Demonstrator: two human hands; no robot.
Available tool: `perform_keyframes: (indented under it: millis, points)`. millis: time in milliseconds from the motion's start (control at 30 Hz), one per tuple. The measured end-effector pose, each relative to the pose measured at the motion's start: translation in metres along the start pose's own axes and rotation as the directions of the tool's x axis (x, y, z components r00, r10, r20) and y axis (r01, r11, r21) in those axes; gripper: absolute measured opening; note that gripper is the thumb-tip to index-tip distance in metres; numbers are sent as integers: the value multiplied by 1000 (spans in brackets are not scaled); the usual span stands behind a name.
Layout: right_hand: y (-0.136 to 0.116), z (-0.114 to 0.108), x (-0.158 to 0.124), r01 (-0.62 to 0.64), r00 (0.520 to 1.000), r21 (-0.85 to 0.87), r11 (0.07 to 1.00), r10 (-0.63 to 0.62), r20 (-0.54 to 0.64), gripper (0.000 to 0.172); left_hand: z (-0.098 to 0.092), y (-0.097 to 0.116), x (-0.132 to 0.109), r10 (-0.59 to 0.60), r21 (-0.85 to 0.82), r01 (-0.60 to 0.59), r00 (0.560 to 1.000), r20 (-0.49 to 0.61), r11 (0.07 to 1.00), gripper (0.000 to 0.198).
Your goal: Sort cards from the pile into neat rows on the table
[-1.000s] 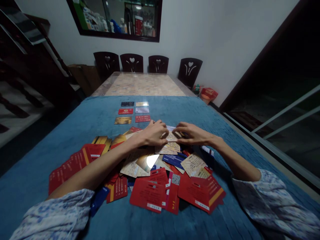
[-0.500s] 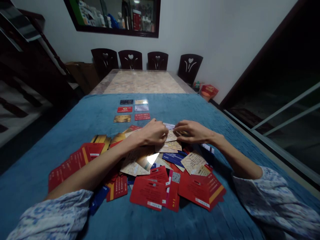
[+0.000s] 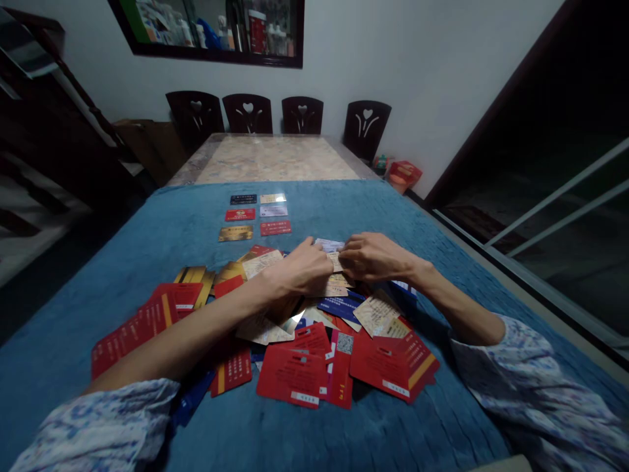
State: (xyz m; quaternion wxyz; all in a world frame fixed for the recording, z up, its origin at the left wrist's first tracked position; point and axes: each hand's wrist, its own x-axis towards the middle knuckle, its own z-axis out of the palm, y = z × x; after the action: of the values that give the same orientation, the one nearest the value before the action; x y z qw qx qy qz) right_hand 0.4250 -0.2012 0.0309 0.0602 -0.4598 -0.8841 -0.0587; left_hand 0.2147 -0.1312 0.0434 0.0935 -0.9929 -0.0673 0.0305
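Between left hand (image 3: 310, 266) and right hand (image 3: 368, 256), pale cards (image 3: 337, 261) lie crosswise.

Dark chairs (image 3: 247, 118), cardboard box (image 3: 154, 145), red bag (image 3: 405, 172)

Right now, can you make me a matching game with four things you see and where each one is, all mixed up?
Things
1. Left hand
2. Blue cloth
3. Card with the QR code
4. Dark chairs

Places
A. between red cards at the near edge of the card pile
B. at the pile's far side, across from the right hand
C. by the far end of the table
D. spread beneath the card pile

Pairs: 1-B, 2-D, 3-A, 4-C
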Motion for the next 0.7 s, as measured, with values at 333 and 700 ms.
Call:
perform_keyframes:
  millis: [333, 700]
  points:
    - [-12, -2, 2, 52, 998, -168, 984, -47, 39, 26, 9, 10, 4, -3, 126, 14, 996, -89, 992, 17]
    - [-4, -1, -3, 49, 996, -70, 996, -54, -73, 26, -5, 12, -5, -27, 113, 45, 987, -156, 993, 11]
